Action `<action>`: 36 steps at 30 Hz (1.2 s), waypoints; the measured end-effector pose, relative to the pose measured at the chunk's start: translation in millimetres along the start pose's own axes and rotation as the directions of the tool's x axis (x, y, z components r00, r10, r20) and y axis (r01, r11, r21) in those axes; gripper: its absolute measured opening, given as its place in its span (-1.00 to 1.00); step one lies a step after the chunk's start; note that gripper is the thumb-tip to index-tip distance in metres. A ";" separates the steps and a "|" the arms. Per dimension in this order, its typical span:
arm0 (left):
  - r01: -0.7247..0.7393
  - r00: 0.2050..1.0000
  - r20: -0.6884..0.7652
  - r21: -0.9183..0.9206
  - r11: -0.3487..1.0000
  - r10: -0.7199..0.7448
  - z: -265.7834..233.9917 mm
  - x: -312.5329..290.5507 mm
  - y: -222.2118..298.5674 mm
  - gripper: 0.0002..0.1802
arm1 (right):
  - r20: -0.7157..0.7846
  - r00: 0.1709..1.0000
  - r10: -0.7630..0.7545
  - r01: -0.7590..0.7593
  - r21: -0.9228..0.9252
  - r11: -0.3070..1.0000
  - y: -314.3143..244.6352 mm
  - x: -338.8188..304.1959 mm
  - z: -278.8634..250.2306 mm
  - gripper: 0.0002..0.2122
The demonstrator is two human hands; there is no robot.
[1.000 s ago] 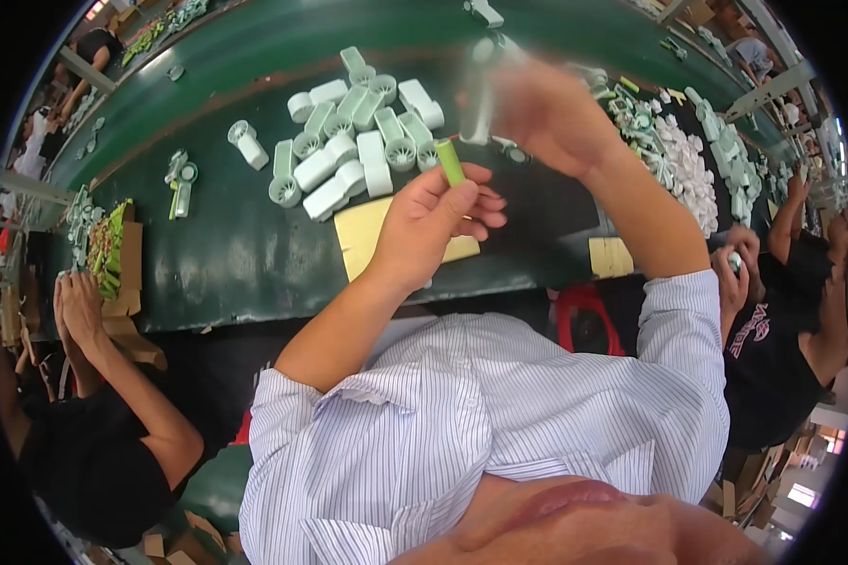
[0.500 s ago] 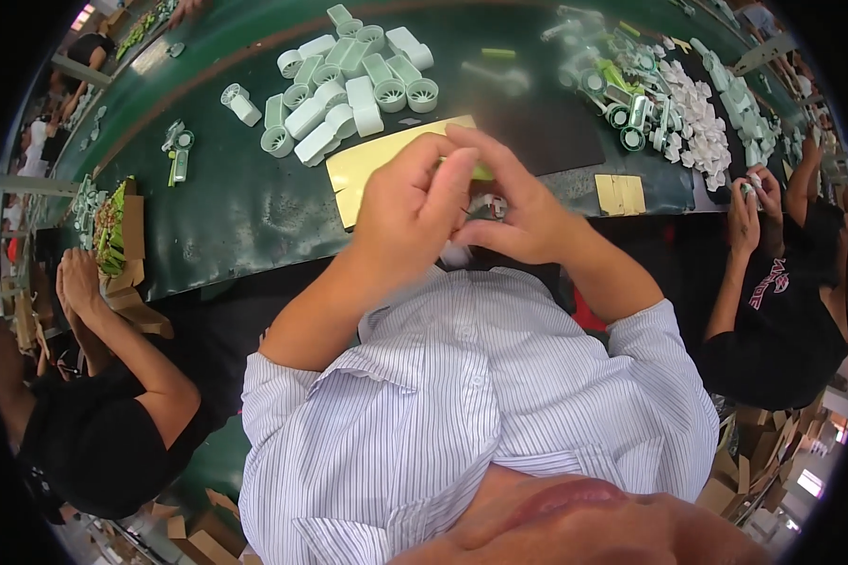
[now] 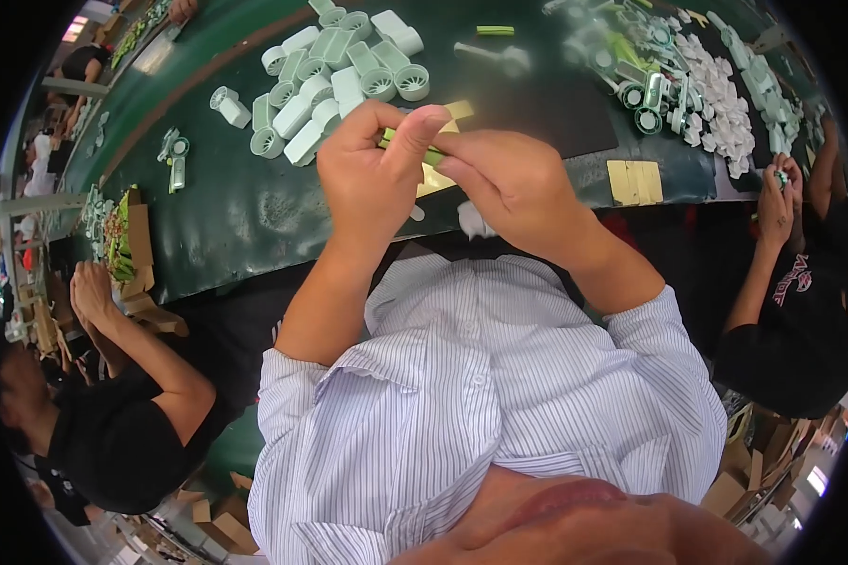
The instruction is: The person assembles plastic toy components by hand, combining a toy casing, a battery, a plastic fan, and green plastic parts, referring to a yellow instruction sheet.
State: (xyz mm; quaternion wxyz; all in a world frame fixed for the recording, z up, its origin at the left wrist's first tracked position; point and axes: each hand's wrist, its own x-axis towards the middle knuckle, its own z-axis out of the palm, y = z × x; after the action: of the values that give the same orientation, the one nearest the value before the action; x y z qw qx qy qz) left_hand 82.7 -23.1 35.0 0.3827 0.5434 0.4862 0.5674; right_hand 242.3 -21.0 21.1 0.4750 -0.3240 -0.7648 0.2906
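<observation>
A slim lime-green piece (image 3: pixel 432 156) spans the gap between my two hands above the table's near edge. My left hand (image 3: pixel 369 168) is closed round its left part, thumb uppermost. Pinched fingers of my right hand (image 3: pixel 518 179) grip its right end; the palm faces down. Its exact kind is hidden by the fingers. Under the hands lies a yellow card (image 3: pixel 435 183), mostly covered. Just below my right hand a white object (image 3: pixel 476 221) shows at the table edge, too blurred to name.
Pale green fan housings (image 3: pixel 325 85) are heaped beyond my left hand. Another lime-green piece (image 3: pixel 496 30) lies farther back. White parts (image 3: pixel 721 113) and green fan assemblies (image 3: pixel 645 94) pile up at the right, near folded yellow card (image 3: pixel 635 182). Co-workers sit on both sides.
My hands have moved apart and my left hand has shifted left. The lime-green piece, mostly covered before, now shows between them. The view has shifted slightly.
</observation>
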 end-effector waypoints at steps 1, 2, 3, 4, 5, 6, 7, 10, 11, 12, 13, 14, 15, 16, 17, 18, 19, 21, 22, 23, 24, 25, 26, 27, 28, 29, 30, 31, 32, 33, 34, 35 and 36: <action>-0.039 0.999 -0.003 0.006 0.999 0.039 1.7 1.6 -1.8 -0.68 | -0.102 0.970 -0.222 0.202 -0.174 0.964 5.3 0.3 2.0 -0.83; -0.080 0.997 -0.006 0.011 0.997 0.080 3.1 3.7 -3.7 -0.67 | -0.100 0.989 -0.105 0.098 -0.066 0.993 5.3 0.3 -0.7 -0.82; -0.156 0.982 0.100 -0.063 0.986 0.162 2.2 8.1 -8.2 -0.72 | -0.014 0.985 0.175 -0.171 0.133 0.976 -0.8 -0.4 -9.5 -0.82; -0.223 0.947 0.200 -0.149 0.963 0.250 0.0 13.7 -11.6 -0.76 | 0.119 0.901 0.416 -0.432 0.297 0.851 -7.2 -1.2 -19.7 -0.81; -0.049 0.937 0.301 -0.393 0.918 0.179 -1.2 19.7 -4.3 -0.63 | 0.074 0.911 0.406 -0.408 0.316 0.857 -1.3 -3.7 -24.1 -0.83; -0.106 0.905 0.352 -0.354 0.929 0.238 -14.3 41.1 -15.2 -0.52 | 0.035 0.907 0.421 -0.407 0.336 0.849 3.0 -3.1 -30.8 -0.82; -0.167 0.929 0.349 0.091 0.982 0.125 -12.0 51.5 -9.1 -0.53 | 0.001 0.900 0.436 -0.409 0.354 0.841 8.6 -1.8 -37.5 -0.82; -0.674 0.731 0.650 0.643 0.364 0.208 -26.3 96.8 -40.8 -0.56 | 0.037 0.857 0.514 -0.435 0.587 0.683 42.9 -6.8 -59.4 -0.75; -0.791 0.610 0.769 0.581 0.190 0.191 -27.5 108.8 -48.6 -0.54 | 0.073 0.834 0.547 -0.447 0.671 0.591 51.0 -8.7 -62.5 -0.74; -0.827 0.556 0.822 0.533 0.175 0.125 -28.8 117.2 -54.7 -0.44 | 0.106 0.813 0.572 -0.464 0.711 0.528 56.0 -10.2 -63.0 -0.73; -0.832 0.550 0.826 0.528 0.172 0.125 -26.3 126.0 -58.6 -0.44 | 0.099 0.814 0.573 -0.459 0.714 0.529 57.6 -11.3 -62.5 -0.73; -0.851 0.513 0.853 0.492 0.185 0.094 -23.8 133.9 -61.9 -0.44 | 0.110 0.809 0.578 -0.470 0.712 0.522 58.4 -11.9 -61.4 -0.73; -0.867 0.476 0.877 0.456 0.200 0.062 -23.4 138.3 -65.4 -0.44 | 0.123 0.804 0.582 -0.481 0.710 0.514 59.1 -12.4 -60.1 -0.73; -0.871 0.468 0.882 0.448 0.199 0.063 -18.8 140.7 -63.3 -0.44 | 0.114 0.803 0.586 -0.477 0.712 0.515 62.5 -13.8 -59.9 -0.73; -0.876 0.466 0.883 0.454 0.161 0.048 -15.0 143.3 -60.9 -0.45 | 0.114 0.801 0.588 -0.472 0.724 0.503 66.1 -15.2 -59.3 -0.74; -0.879 0.467 0.884 0.460 0.124 0.032 -11.9 145.4 -57.8 -0.46 | 0.115 0.799 0.590 -0.468 0.735 0.491 68.4 -15.8 -59.3 -0.74; -0.886 0.456 0.890 0.449 0.120 0.035 -9.2 146.8 -49.6 -0.46 | 0.102 0.800 0.592 -0.460 0.738 0.494 68.4 -16.8 -59.5 -0.74; -0.844 0.518 0.852 0.523 0.119 -0.075 -7.7 146.2 -34.2 -0.33 | 0.113 0.769 0.630 -0.514 0.696 0.502 68.4 -18.7 -59.1 -0.74; -0.853 0.513 0.857 0.503 0.138 0.048 -10.6 146.9 -33.1 -0.35 | 0.113 0.769 0.629 -0.512 0.697 0.501 66.9 -17.0 -58.8 -0.74; -0.853 0.514 0.857 0.504 0.137 0.046 -11.1 146.5 -32.2 -0.35 | 0.099 0.770 0.630 -0.523 0.665 0.534 63.8 -15.2 -59.0 -0.75; -0.845 0.531 0.799 0.479 0.237 0.283 -11.0 145.4 -31.4 -0.40 | 0.086 0.771 0.631 -0.533 0.629 0.565 60.5 -13.8 -59.3 -0.75; -0.842 0.539 0.679 0.429 0.326 0.498 -11.1 142.9 -30.6 -0.45 | 0.090 0.772 0.629 -0.533 0.630 0.565 58.2 -12.8 -59.1 -0.75; -0.635 0.769 0.451 0.459 0.621 0.453 -5.1 122.1 -23.9 -0.51 | 0.043 0.780 0.624 -0.527 0.584 0.618 56.5 -12.8 -59.4 -0.76; -0.452 0.878 0.289 0.242 0.859 0.381 0.8 114.8 -31.0 -0.54 | -0.003 0.787 0.617 -0.520 0.534 0.667 53.8 -12.5 -59.5 -0.76; -0.241 0.959 0.147 -0.028 0.970 0.242 1.4 106.0 -39.3 -0.55 | 0.005 0.791 0.612 -0.519 0.535 0.666 47.7 -10.5 -57.8 -0.76; -0.064 0.987 0.149 0.056 0.996 0.055 0.4 94.4 -41.4 -0.52 | 0.013 0.798 0.603 -0.516 0.534 0.670 38.3 -8.4 -55.9 -0.79; 0.258 0.960 0.133 -0.078 0.963 -0.246 4.9 82.7 -52.3 -0.44 | 0.021 0.804 0.594 -0.512 0.532 0.674 30.5 -6.3 -53.6 -0.82; 0.339 0.939 0.096 -0.414 0.845 -0.330 24.1 66.9 -49.7 -0.39 | 0.050 0.823 0.566 -0.503 0.527 0.685 23.2 -3.7 -50.7 -0.82; 0.405 0.910 0.096 -0.410 0.817 -0.403 29.7 56.7 -56.0 -0.33 | 0.059 0.824 0.564 -0.506 0.524 0.685 22.9 -2.8 -47.9 -0.82; 0.470 0.871 0.128 -0.497 0.729 -0.475 34.9 48.5 -57.0 -0.31 | 0.099 0.826 0.554 -0.508 0.557 0.657 23.4 -2.4 -44.3 -0.80; 0.531 0.822 0.175 -0.576 0.621 -0.541 40.7 41.0 -58.3 -0.29 | 0.135 0.824 0.550 -0.514 0.585 0.627 24.2 -3.9 -40.5 -0.78; 0.499 0.850 0.193 -0.591 0.634 -0.490 44.6 35.4 -63.0 -0.26 | 0.153 0.818 0.555 -0.530 0.578 0.621 27.9 -4.7 -35.7 -0.82; 0.482 0.865 0.194 -0.581 0.656 -0.463 50.2 31.4 -62.6 -0.21 | 0.158 0.815 0.558 -0.536 0.572 0.621 29.3 -7.1 -33.0 -0.82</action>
State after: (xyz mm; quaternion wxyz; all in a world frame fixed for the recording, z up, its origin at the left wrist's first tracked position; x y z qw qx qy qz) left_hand 122.9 28.6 -21.1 0.6783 0.2525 0.3945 0.5662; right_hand 281.2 -3.7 7.8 0.4537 -0.3810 -0.4910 0.6387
